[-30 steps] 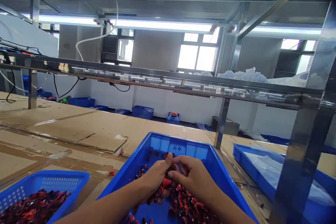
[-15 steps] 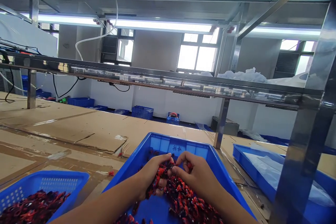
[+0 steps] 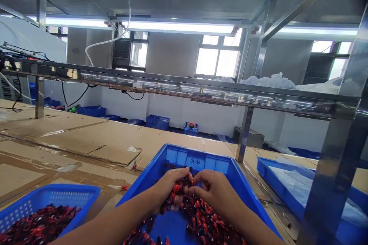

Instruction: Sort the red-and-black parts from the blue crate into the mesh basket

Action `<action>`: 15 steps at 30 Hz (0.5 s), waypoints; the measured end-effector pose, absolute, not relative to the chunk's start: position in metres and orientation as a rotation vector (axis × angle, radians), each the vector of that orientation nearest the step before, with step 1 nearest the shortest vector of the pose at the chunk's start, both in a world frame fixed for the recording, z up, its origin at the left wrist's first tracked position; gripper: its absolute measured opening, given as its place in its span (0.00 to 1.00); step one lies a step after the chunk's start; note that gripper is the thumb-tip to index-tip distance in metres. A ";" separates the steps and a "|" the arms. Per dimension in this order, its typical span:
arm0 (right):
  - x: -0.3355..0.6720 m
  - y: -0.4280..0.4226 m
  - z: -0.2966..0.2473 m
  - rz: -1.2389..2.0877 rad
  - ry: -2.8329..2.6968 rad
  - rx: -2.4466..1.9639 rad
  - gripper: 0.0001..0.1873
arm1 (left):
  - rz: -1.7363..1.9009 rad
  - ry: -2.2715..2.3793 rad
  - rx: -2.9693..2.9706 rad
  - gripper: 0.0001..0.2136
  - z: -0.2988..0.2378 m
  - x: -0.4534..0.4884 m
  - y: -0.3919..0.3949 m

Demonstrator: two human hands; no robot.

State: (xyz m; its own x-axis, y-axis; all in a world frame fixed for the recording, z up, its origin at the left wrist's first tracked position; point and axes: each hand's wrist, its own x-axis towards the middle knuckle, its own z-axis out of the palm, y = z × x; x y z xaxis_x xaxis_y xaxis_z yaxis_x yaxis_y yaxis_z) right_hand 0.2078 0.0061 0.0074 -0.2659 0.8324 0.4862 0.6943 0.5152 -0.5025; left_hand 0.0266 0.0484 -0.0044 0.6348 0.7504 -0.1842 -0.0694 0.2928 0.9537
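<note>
A deep blue bin [image 3: 198,157] in front of me holds many small red and black pieces [image 3: 205,214], too small to name. My left hand [image 3: 172,187] is curled around a clump of these pieces [image 3: 177,189] above the bin. Close against it, my right hand [image 3: 211,189] has thumb and forefinger pinched at the edge of the clump, by the left fingertips. What the right fingers grip is too small to make out. Part of the bin's blue floor shows below the hands.
To the left stands a blue perforated basket [image 3: 71,188] with more red and black pieces. A blue tray [image 3: 263,164] with clear plastic film lies to the right, behind a metal post [image 3: 324,168]. A metal shelf [image 3: 172,84] spans the cardboard-covered table [image 3: 109,138].
The view has shifted slightly. Both hands stay together over the bin, with the right fingers pinched a little closer against the clump in the left hand.
</note>
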 end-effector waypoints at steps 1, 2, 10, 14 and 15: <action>0.209 0.007 0.009 0.189 -2.026 -1.188 0.03 | 0.635 0.680 1.115 0.22 -0.004 0.025 0.049; 0.210 0.007 0.010 0.148 -2.017 -1.138 0.03 | 0.657 0.650 1.083 0.22 -0.003 0.024 0.050; 0.210 -0.002 0.013 0.041 -1.973 -0.967 0.07 | 0.735 0.585 1.059 0.25 -0.008 0.015 0.059; 0.212 -0.002 0.012 0.078 -1.962 -0.975 0.06 | 0.708 0.545 1.102 0.28 -0.008 0.014 0.058; 0.212 -0.001 0.011 0.118 -1.930 -0.995 0.05 | 0.698 0.540 1.110 0.28 -0.007 0.014 0.057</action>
State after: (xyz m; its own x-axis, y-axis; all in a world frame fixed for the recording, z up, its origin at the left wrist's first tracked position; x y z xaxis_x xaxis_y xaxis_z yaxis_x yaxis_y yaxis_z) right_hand 0.2124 -0.0009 0.0114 -0.2394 0.6814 0.6917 0.5916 0.6673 -0.4525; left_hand 0.0144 0.0575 -0.0069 0.6718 0.7391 -0.0499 -0.2337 0.2754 0.9325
